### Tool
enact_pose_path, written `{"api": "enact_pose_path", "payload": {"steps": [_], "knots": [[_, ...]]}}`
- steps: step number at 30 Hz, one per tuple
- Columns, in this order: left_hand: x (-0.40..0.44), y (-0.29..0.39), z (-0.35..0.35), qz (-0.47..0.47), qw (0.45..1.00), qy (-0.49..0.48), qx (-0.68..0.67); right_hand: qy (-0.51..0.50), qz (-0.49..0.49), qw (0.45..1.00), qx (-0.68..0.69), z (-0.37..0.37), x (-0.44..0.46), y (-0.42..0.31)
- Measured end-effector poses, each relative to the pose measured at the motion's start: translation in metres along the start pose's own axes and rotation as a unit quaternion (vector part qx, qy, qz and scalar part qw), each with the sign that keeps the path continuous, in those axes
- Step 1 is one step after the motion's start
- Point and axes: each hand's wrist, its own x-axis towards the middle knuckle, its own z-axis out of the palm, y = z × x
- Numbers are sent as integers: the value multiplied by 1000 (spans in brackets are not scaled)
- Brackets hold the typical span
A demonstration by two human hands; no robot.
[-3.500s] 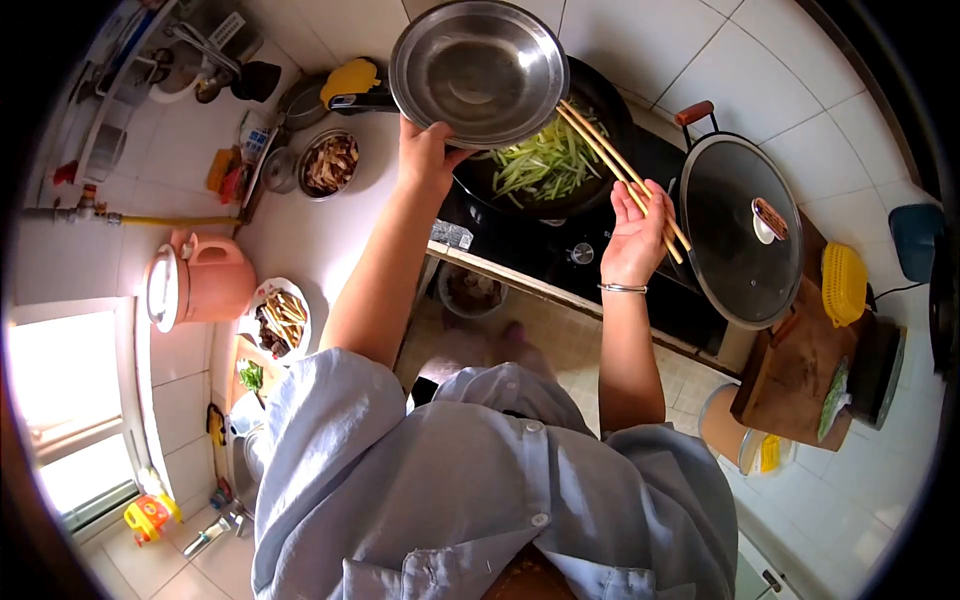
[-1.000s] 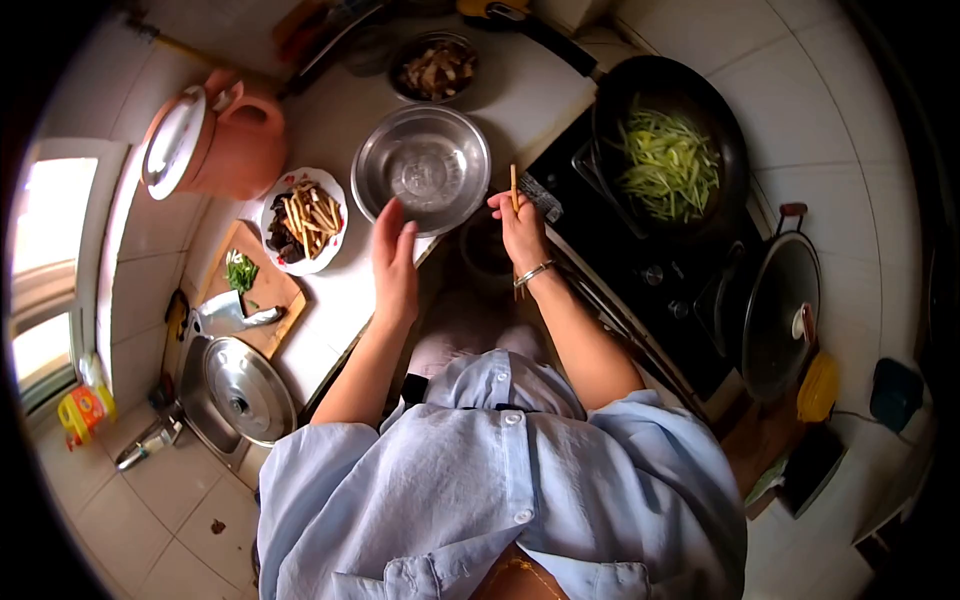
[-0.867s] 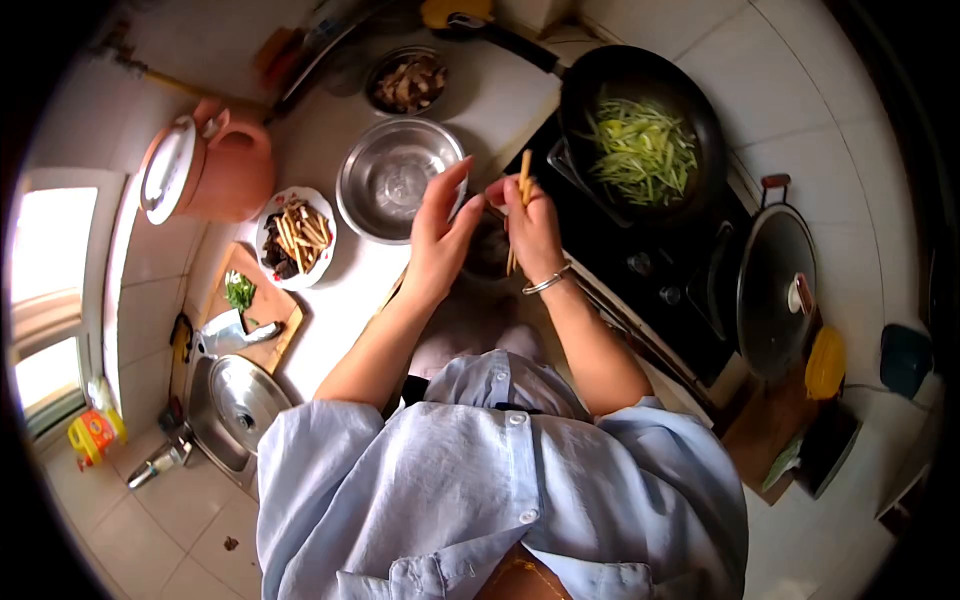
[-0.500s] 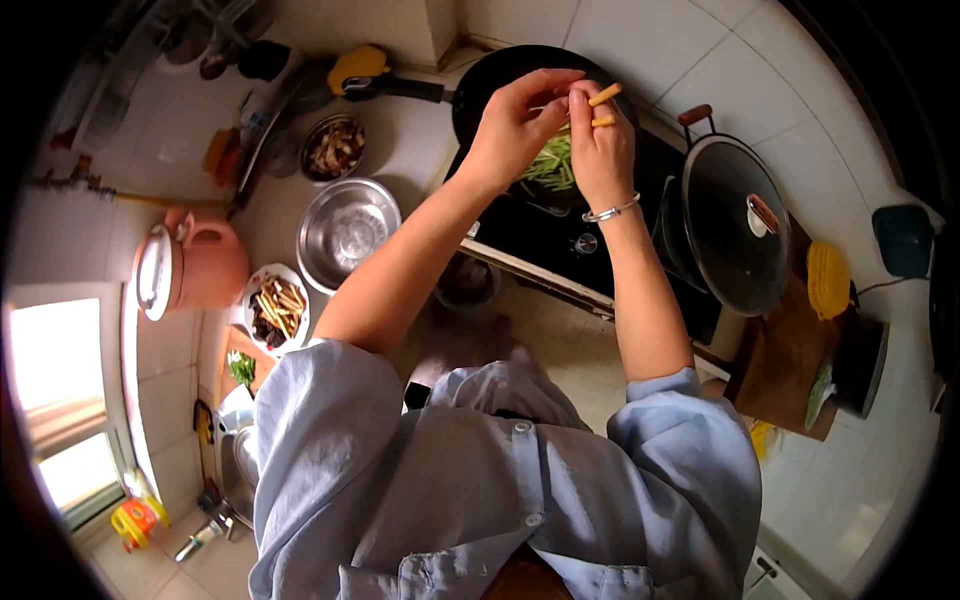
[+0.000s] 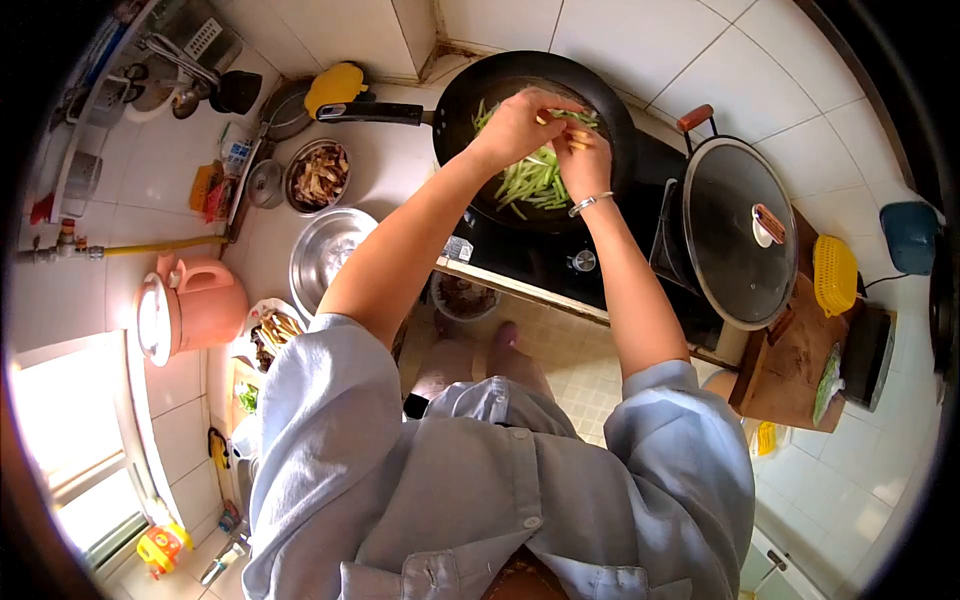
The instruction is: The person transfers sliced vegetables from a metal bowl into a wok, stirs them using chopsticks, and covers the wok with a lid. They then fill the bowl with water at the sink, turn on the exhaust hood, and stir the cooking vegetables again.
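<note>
- Near the left end of the stove [image 5: 545, 264], the frying pan [image 5: 462, 112] is set, its green strips [image 5: 535, 185] partly hidden by both hands.
- At the right end, a lidded pot [image 5: 735, 235] is placed.
- On the tabletop [image 5: 390, 170], near its front edge, a steel bowl [image 5: 318, 258] is partly covered.
- The left hand's [image 5: 522, 125] fingers are bent; anything pinched cannot be made out.
- Chopsticks [image 5: 578, 138], mostly hidden, are pinched by the right hand [image 5: 587, 168].

No txt, brand or no. legible. Pale sticker [image 5: 458, 248] on stove [image 5: 625, 275], bodyward & a bit left of L hand [image 5: 520, 130]: marks too small. Yellow-red container [image 5: 163, 548], well left & back of same hand: markings blurred.
</note>
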Motion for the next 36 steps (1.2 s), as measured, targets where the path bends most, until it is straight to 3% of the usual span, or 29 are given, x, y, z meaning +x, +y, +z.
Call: {"api": "enact_pose_path", "payload": {"steps": [5,7,8,9,10,15,17,18,19,22,23,25,27,29,31,36], "knots": [[-12,-27,-17,63,997,32,-38,-30,-106,994,-19,26,5,-14],[-27,-23,-22,116,993,14,-14,-80,-60,995,-16,26,-3,-14],[-32,-18,-15,155,986,56,-16,-85,-49,995,3,18,-6,-21],[-40,-10,-12,116,991,57,-36,-90,-38,995,21,13,-9,-26],[-42,-8,-7,138,987,84,21,-110,-51,992,-21,9,-11,-22],[-33,-8,14,213,950,170,152,-65,-38,996,-45,-2,-8,-12],[-27,-18,13,196,945,221,142,-39,-38,998,-11,-3,0,-13],[-25,-22,8,142,956,219,132,-66,43,997,1,-11,7,-22],[-22,-25,0,88,965,217,121,-34,19,999,11,-10,10,-8],[-14,-41,-18,56,960,176,211,-10,76,997,-1,-19,14,15],[-13,-46,-23,44,961,155,222,4,56,998,-1,-15,15,18],[-11,-44,-25,27,967,162,193,34,16,999,-2,-6,17,19],[-15,-41,-25,4,973,168,157,1,62,997,45,3,13,9],[-18,-42,-23,6,975,145,171,-28,5,999,33,8,9,-2],[-20,-40,-20,26,973,126,189,-86,6,996,-9,8,5,-15],[-17,-31,-10,63,974,103,193,-85,-69,994,11,22,11,0]]}}
